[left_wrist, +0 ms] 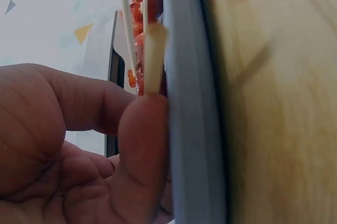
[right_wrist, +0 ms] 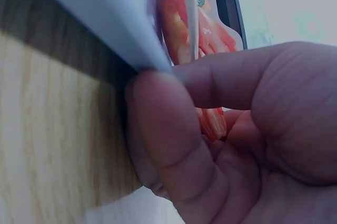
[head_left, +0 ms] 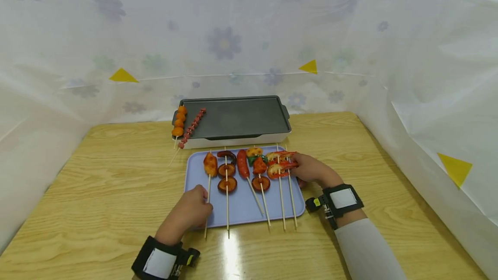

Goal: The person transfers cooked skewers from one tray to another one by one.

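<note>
My left hand [head_left: 193, 206] pinches the stick of the leftmost skewer [head_left: 210, 164], which bears one orange-brown meat piece, at the tray's left side. In the left wrist view the stick's blunt end [left_wrist: 154, 58] juts past the fingers, close beside the rim. The right hand [head_left: 314, 171] grips the lilac tray [head_left: 245, 211] by its right edge, fingers curled round the rim [right_wrist: 126, 19]. Two shrimp skewers [head_left: 278, 170] lie against this hand. Between the hands are a mushroom skewer [head_left: 227, 184], a sausage skewer [head_left: 243, 164] and a mixed skewer [head_left: 260, 166].
Behind the tray stands a dark griddle [head_left: 237, 118] with a white base. An orange ball skewer [head_left: 179, 122] and a thin skewer of small reddish pieces [head_left: 192, 128] lie at its left end. Flowered sheeting [head_left: 249, 33] surrounds the wooden table [head_left: 97, 193].
</note>
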Demonstrator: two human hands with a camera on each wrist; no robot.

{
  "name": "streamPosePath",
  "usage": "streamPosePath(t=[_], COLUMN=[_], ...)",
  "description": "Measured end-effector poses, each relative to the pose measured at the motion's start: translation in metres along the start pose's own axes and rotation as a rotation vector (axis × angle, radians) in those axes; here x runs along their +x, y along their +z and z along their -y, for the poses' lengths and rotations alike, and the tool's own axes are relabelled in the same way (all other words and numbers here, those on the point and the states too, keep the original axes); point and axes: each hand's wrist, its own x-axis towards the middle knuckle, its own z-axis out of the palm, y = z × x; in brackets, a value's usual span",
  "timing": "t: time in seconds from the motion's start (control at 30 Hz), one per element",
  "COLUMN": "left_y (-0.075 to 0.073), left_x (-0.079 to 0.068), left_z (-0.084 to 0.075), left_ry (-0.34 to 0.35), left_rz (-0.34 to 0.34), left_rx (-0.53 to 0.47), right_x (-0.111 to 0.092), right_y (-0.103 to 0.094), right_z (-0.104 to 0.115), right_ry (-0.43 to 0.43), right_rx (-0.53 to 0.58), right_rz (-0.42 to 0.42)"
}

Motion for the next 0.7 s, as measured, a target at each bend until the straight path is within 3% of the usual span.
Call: streamPosePath(t=[0.2, 0.5, 0.7], left_y=[0.0023, 0.0026, 0.0024], left_x=[0.0009, 0.0006, 0.0004], left_z=[0.0003, 0.0016, 0.0025], left_ry=[0.036, 0.028, 0.032], left_rz=[-0.023, -0.010, -0.059], left_rx=[0.051, 0.055, 0.066], right_x=[-0.0001, 0.0004, 0.0020], right_y=[0.0002, -0.0008, -0.0004], right_z=[0.0003, 0.0001, -0.0006], right_ry=[-0.007, -0.012, -0.006], right_rx=[0.003, -0.030, -0.032], right_rz=[-0.003, -0.003, 0.000])
